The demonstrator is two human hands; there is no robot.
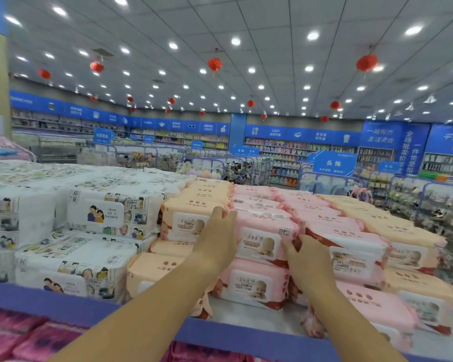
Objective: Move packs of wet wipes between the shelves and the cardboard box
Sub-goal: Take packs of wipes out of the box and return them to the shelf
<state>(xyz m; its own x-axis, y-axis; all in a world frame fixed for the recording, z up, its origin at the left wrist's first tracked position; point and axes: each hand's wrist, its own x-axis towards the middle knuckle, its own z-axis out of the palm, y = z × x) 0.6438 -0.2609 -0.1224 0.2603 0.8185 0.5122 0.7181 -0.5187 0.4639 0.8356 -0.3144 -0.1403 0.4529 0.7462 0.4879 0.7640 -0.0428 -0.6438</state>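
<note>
A: Pink pack (pixel 263 242) of wet wipes: where does it sit against the hands?

B: Right between them. It tops a pink stack with its lidded face turned toward the person. Its long axis runs sideways, from one hand to the other.

A: And the left hand (pixel 216 237)?

B: Its fingers are nearly straight, laid flat against the pack's left end. They are wedged between that end and the orange pack (pixel 186 223) just to that hand's left. The thumb is hidden, and I see no curl round anything.

A: The right hand (pixel 310 259)?

B: It is on the opposite end, with the thumb on the front face and the fingertips (pixel 302 240) bent over the edge. It pinches the pack there. A neighbouring pink stack (pixel 351 257) sits tight on that hand's right.

A: Which hand is nearer?

B: Neither, since both touch it. I judge the pull should come straight back toward the person, over the shelf rim (pixel 241 335) below the wrists, with both ends squeezed evenly.

A: Any risk?

B: The lower pink pack (pixel 251 286) under both hands may drag along, because the neighbours are packed close. The cardboard box is out of view, so I cannot tell which way the pack must be carried.
</note>
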